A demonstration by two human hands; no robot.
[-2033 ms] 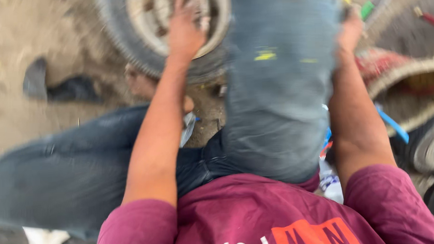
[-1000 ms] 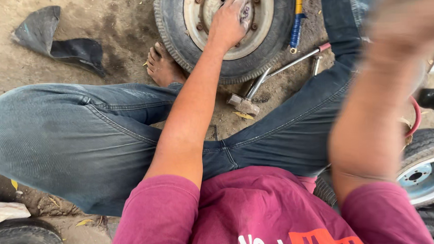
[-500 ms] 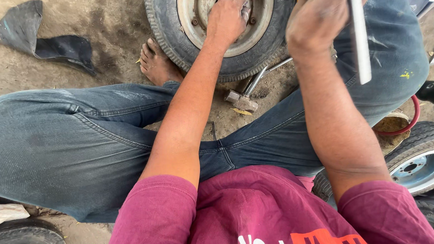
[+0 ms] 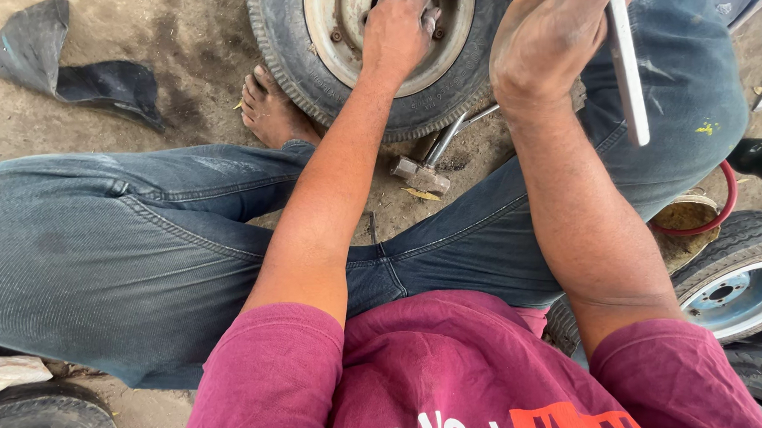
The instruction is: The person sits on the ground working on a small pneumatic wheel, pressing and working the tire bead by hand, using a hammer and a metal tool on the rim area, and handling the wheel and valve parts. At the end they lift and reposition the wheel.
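- Left of the wheel [image 4: 367, 95], I see a torn rubber scrap [image 4: 66, 65].
- Left hand [image 4: 399, 33] presses flat on the wheel's rim, fingers spread, gripping nothing.
- Right hand [image 4: 553, 35] clenches a flat metal bar [image 4: 627, 66] above the wheel; its top is cut off.

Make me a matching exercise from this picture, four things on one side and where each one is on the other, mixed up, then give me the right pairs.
Things:
1. left hand
2. right hand
3. hammer
4. torn black rubber piece

Places:
A. on the dirt, far left
B. raised, gripping a flat metal bar
C. resting on the wheel rim
D. on the ground between the legs, beside the tyre

Pairs: 1-C, 2-B, 3-D, 4-A
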